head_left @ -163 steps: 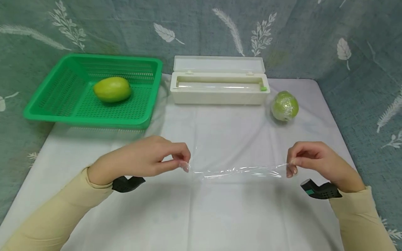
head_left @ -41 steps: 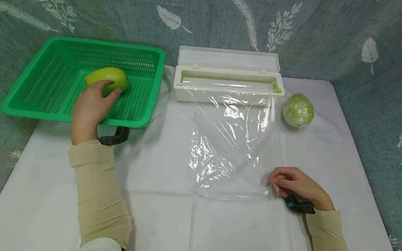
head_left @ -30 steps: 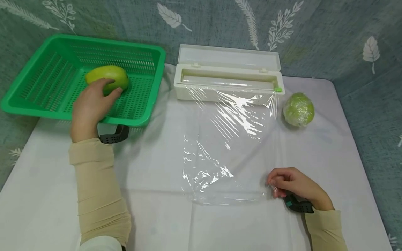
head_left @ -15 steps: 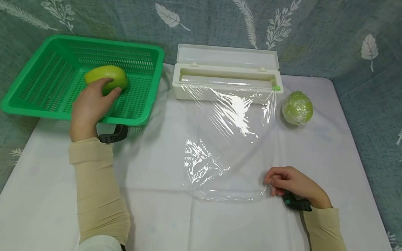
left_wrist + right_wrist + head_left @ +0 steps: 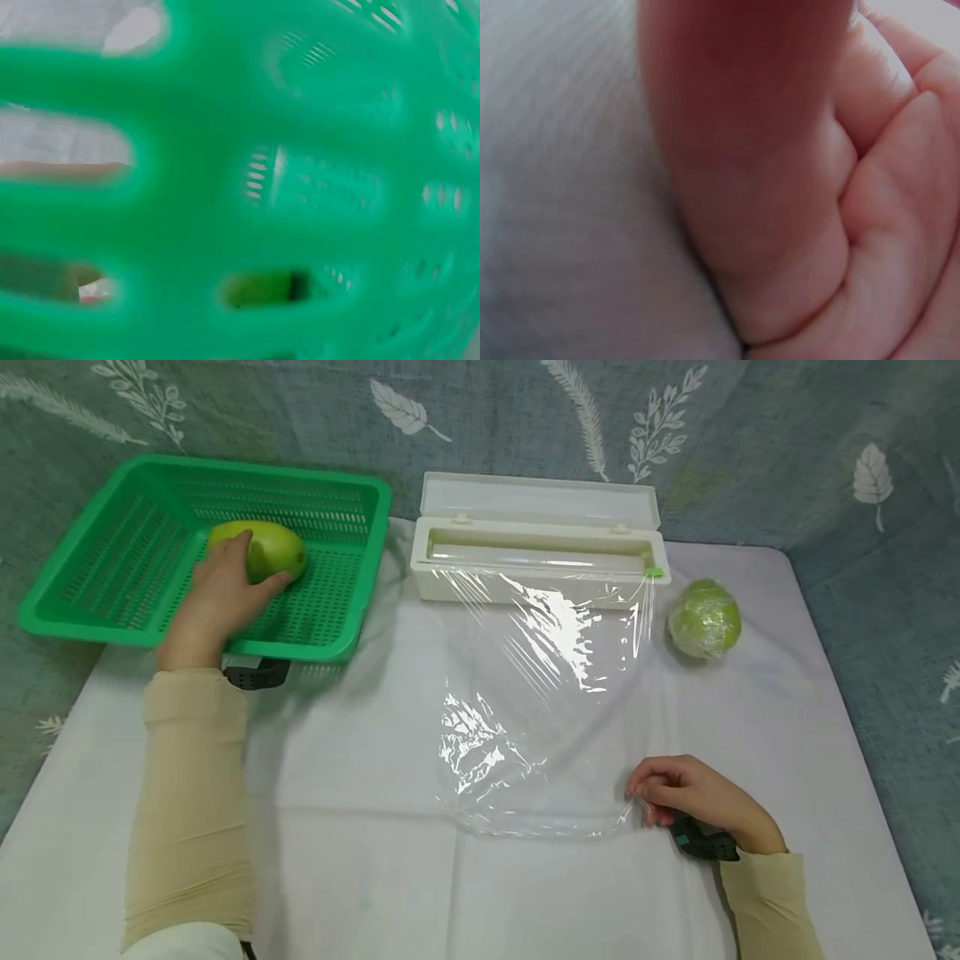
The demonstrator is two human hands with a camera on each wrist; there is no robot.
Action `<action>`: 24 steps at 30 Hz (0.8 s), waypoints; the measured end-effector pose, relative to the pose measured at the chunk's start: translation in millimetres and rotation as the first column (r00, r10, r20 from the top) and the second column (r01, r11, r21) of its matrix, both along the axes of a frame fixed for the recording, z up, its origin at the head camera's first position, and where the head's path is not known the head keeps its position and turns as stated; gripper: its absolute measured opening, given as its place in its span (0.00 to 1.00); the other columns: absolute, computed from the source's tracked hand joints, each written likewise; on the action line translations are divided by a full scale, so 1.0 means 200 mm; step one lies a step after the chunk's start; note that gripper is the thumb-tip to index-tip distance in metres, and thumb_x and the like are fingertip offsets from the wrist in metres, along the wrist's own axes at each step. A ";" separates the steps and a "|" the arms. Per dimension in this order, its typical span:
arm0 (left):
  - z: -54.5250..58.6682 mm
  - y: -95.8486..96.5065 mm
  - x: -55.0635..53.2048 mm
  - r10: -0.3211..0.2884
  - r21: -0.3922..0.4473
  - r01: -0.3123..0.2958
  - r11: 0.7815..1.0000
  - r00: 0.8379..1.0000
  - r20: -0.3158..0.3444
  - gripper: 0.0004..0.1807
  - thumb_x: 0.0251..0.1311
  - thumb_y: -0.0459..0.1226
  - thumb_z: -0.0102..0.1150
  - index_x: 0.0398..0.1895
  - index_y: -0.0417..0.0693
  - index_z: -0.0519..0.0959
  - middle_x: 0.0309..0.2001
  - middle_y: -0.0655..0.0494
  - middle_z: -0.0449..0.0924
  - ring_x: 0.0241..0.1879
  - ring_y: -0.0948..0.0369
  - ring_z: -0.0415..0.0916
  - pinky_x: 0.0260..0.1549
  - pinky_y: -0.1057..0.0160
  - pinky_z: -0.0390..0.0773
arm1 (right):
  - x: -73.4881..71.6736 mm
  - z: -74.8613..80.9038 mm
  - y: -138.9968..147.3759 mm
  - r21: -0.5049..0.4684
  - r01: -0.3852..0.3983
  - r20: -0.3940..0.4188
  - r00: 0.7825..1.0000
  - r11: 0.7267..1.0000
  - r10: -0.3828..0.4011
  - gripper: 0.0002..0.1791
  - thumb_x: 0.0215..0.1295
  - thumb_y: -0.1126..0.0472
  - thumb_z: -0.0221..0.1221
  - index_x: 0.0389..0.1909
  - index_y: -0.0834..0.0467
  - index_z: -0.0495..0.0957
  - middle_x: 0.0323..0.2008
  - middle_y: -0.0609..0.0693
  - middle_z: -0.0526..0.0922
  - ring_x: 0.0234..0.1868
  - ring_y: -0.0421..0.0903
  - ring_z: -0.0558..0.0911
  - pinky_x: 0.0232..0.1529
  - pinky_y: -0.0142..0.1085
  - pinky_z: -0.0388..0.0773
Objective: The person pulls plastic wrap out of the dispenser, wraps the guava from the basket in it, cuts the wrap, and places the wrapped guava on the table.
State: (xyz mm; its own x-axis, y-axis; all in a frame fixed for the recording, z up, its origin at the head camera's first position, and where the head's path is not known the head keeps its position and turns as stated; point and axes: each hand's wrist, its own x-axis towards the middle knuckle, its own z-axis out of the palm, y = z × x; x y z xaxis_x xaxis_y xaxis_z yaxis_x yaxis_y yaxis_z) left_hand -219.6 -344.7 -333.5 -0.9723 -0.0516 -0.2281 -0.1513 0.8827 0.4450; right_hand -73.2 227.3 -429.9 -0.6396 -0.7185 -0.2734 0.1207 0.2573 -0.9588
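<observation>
My left hand [image 5: 225, 585] reaches into the green plastic basket [image 5: 300, 650] and grips a yellow-green mango [image 5: 276, 550], fingers over its far side and thumb at the near side. In the left wrist view the basket wall [image 5: 187, 187] fills most of the picture; part of the mango [image 5: 259, 289] shows through a slot. My right hand [image 5: 693, 793] pinches the near right corner of a sheet of cling film [image 5: 540, 710]. The film runs down from the roll in a white dispenser box [image 5: 540, 589]. Curled fingers [image 5: 757, 187] fill the right wrist view.
A round green fruit wrapped in film [image 5: 705, 620] sits right of the dispenser, whose lid [image 5: 540, 500] stands raised. A green slider [image 5: 655, 572] is at the box's right end. A leaf-patterned cloth [image 5: 487, 418] hangs behind the white-covered table [image 5: 360, 877].
Earlier both hands held the film's edge; my left hand let go and went to the mango. Within the last half second, its fingers moved further over the mango, which turned slightly.
</observation>
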 end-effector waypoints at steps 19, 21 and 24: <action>-0.03 -0.03 -0.11 -0.107 -0.012 0.107 0.994 0.994 -0.014 0.41 0.61 0.52 0.43 0.68 0.40 0.40 0.68 0.41 0.29 0.60 0.36 0.44 0.50 0.37 0.53 | 0.00 0.00 0.00 0.037 0.009 -0.006 1.000 0.999 -0.009 0.08 0.65 0.64 0.49 0.38 0.66 0.72 0.19 0.56 0.76 0.18 0.45 0.75 0.19 0.38 0.74; -0.02 -0.03 -0.11 -0.100 -0.031 0.100 0.994 0.995 0.012 0.43 0.60 0.54 0.42 0.69 0.48 0.35 0.68 0.44 0.24 0.61 0.34 0.41 0.48 0.34 0.53 | 0.00 0.00 0.00 0.042 0.011 -0.005 1.000 0.999 -0.011 0.09 0.65 0.64 0.49 0.39 0.66 0.72 0.19 0.56 0.76 0.19 0.45 0.75 0.19 0.38 0.74; -0.03 -0.04 -0.12 -0.092 -0.066 0.096 0.993 0.994 0.054 0.43 0.59 0.58 0.40 0.69 0.57 0.31 0.67 0.46 0.17 0.60 0.30 0.35 0.43 0.31 0.54 | -0.01 0.01 0.00 0.050 0.012 -0.014 1.000 0.999 -0.011 0.08 0.65 0.65 0.49 0.39 0.66 0.72 0.19 0.57 0.76 0.19 0.46 0.75 0.19 0.37 0.74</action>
